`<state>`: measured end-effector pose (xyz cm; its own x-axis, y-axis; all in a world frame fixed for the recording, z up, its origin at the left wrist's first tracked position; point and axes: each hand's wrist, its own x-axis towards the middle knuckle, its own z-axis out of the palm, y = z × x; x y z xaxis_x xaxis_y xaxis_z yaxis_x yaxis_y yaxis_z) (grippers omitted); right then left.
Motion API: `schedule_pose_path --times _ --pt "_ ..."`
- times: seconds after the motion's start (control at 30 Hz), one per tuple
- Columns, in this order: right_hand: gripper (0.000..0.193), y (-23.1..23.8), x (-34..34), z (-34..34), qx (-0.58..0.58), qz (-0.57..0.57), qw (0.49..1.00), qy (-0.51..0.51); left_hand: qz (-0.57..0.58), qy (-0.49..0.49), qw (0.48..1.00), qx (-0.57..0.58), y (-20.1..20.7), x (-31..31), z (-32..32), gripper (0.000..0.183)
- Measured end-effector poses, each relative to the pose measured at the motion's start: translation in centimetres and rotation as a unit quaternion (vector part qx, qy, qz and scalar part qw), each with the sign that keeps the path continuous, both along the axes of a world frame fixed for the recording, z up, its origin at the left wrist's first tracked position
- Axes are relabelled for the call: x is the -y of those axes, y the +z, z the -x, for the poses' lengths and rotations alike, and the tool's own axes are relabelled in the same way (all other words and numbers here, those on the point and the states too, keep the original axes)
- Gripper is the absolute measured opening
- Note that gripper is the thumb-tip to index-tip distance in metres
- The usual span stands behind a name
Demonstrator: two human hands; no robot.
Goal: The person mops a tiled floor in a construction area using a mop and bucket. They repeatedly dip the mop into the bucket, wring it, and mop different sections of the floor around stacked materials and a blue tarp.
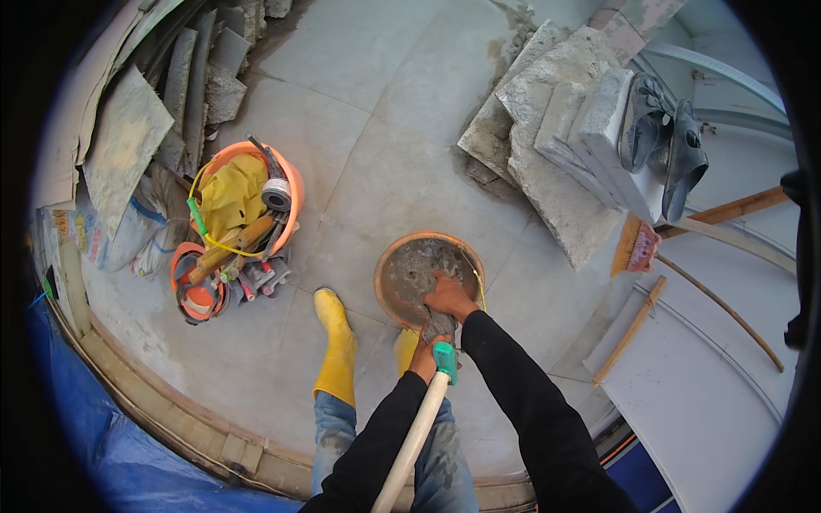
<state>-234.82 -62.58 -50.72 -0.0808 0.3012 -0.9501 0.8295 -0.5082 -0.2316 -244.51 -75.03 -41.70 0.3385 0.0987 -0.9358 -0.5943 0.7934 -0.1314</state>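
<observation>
A mop with a long pale handle [414, 445] and a green socket [445, 360] slants up from the lower edge between my forearms. Its wet grey head [440, 326] is bunched at the near rim of an orange bucket [382, 295]. My left hand [424, 356] is closed around the mop beside the socket. Over the bucket, my right hand [451, 297] has its fingers curled on the far part of the mop head; their tips are partly hidden. Murky grey water [421, 259] fills the bucket, and its thin yellow handle [481, 286] hangs at the right side.
At left stands another orange bucket [297, 184] with a yellow cloth and tools, beside an orange helmet [192, 291]. Stone slabs [128, 141] lean at far left; more broken slabs [547, 162] lie right, with black sandals [684, 158] and a broom [629, 248]. My yellow boots [336, 350] stand on grey tiles.
</observation>
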Motion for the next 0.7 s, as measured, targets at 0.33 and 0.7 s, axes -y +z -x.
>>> schedule_pose_path --times 0.33,0.7 --pt "0.069 4.7 7.4 0.9 -0.401 0.087 0.472 -0.780 -0.049 0.433 0.818 0.377 4.4 1.9 2.2 0.045" --pt "0.022 3.8 -1.8 -1.4 -0.322 0.116 0.894 -0.290 -0.008 0.184 0.949 0.255 7.5 -1.5 2.8 0.050"
